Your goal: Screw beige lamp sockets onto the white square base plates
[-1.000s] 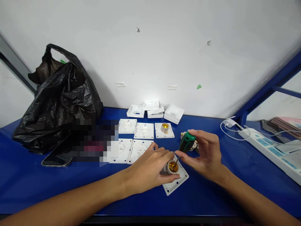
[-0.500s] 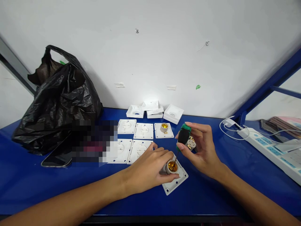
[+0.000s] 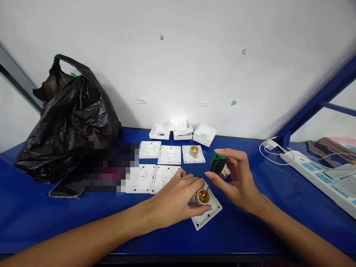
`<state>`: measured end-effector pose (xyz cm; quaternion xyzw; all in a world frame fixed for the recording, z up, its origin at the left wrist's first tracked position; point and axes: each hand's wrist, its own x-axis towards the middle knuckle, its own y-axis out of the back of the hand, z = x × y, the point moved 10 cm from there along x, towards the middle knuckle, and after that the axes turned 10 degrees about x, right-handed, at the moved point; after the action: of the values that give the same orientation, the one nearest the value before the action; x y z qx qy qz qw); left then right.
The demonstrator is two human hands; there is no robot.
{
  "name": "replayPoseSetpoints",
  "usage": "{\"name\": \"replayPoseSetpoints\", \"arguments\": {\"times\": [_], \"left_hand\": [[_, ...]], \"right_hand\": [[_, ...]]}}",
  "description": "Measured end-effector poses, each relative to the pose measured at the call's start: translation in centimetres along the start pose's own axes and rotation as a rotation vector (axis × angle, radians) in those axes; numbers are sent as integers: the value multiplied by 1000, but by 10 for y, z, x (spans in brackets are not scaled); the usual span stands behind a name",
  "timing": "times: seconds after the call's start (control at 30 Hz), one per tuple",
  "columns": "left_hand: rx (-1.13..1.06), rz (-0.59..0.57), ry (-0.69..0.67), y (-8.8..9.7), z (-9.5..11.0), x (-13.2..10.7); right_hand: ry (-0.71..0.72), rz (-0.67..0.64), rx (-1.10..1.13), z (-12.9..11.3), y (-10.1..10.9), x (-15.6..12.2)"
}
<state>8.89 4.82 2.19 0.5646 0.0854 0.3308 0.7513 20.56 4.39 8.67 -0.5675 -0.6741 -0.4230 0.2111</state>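
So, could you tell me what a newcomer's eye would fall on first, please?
Probably the large black bag, on the left side of the blue table. Next, right of centre, the green-and-black screwdriver in the right fingers, reaching into a gold-lined socket that the left fingers hold over a white plate.

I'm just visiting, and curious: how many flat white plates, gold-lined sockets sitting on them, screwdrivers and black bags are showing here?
White plates, one at the left hand: 6
Gold-lined sockets on plates: 2
Screwdriver, in the right hand: 1
Black bag: 1
Total: 10
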Motion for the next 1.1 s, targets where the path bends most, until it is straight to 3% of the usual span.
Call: {"name": "replayPoseSetpoints", "arguments": {"times": [0.07, 0.23, 0.4, 0.57, 0.73, 0.93, 1.1], "left_hand": [[1, 6, -1, 0, 0, 0], [11, 8, 7, 0, -1, 0], [-6, 1, 7, 0, 0, 0], [5, 3, 13, 1, -1, 0], [-8, -12, 10, 0, 0, 0], [-4, -4, 13, 0, 0, 0], [13, 11, -4, -1, 0, -1]], "right_hand": [[4, 22, -8, -1, 2, 1], [-78, -88, 63, 7, -10, 0], [-3, 62, -37, 2, 5, 0], [-46, -78, 8, 3, -5, 0], [78, -26, 4, -11, 1, 0], [69, -150, 28, -17, -10, 4], [123, -21, -17, -19, 2, 4]]}}
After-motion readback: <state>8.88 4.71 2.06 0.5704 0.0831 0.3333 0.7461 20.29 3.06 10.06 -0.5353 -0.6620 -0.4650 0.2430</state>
